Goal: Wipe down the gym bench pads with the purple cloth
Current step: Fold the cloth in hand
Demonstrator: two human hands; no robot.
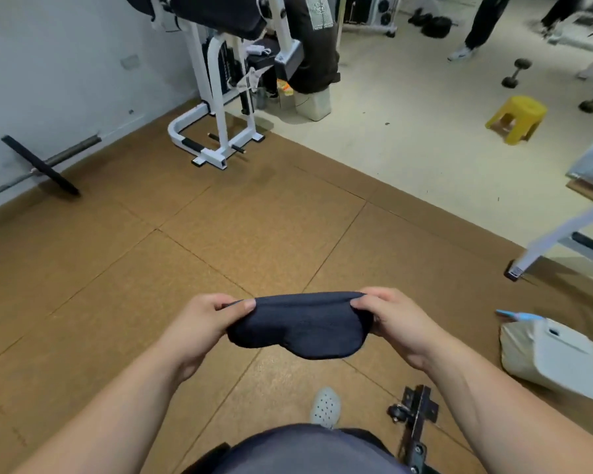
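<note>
A dark navy-purple cloth point(298, 323) hangs folded between both hands, in front of me at about waist height above the brown floor mats. My left hand point(206, 323) pinches its left end with thumb on top. My right hand point(387, 319) grips its right end with curled fingers. A white-framed gym machine with black pads point(220, 12) stands at the far back, well away from the cloth. Part of a dark pad or seat point(356, 436) shows at the bottom edge near my body.
A barbell point(42, 162) lies along the left wall. A yellow stool point(516, 119) and dumbbells point(516, 73) sit on the pale floor at back right. A white bag point(555, 357) lies on the mat at right. A white frame leg point(541, 248) slants in from the right. Another person's legs point(483, 25) stand far back.
</note>
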